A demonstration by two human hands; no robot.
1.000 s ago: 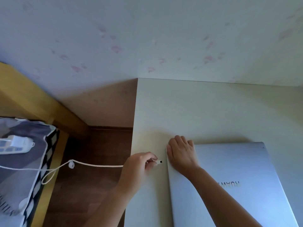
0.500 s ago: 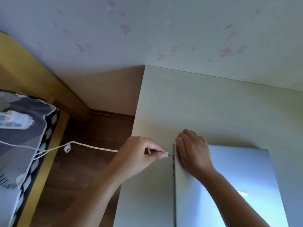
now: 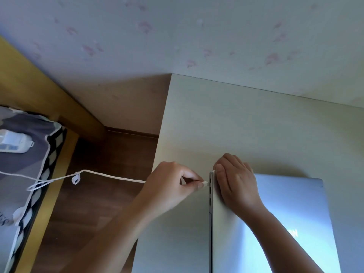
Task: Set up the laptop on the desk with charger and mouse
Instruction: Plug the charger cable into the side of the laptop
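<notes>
A closed silver laptop [image 3: 291, 209] lies on the pale desk [image 3: 216, 119] at the lower right. My right hand [image 3: 236, 182] presses flat on the lid's far left corner. My left hand [image 3: 171, 184] pinches the plug of a white charger cable [image 3: 110, 175] between thumb and forefinger, its tip touching a port on the laptop's left edge. The cable runs left, off the desk, with a small tie hanging from it, toward the bed. No mouse is in view.
A white power strip [image 3: 13, 143] rests on a grey patterned blanket [image 3: 25, 174] on the wooden-framed bed at left. Brown wooden floor [image 3: 94, 203] fills the gap between bed and desk. A wall with pink-flecked wallpaper stands behind the desk.
My left hand has carried the plug rightward from a short gap to the laptop's left edge. My right hand stays on the lid's corner. The camera has shifted a little.
</notes>
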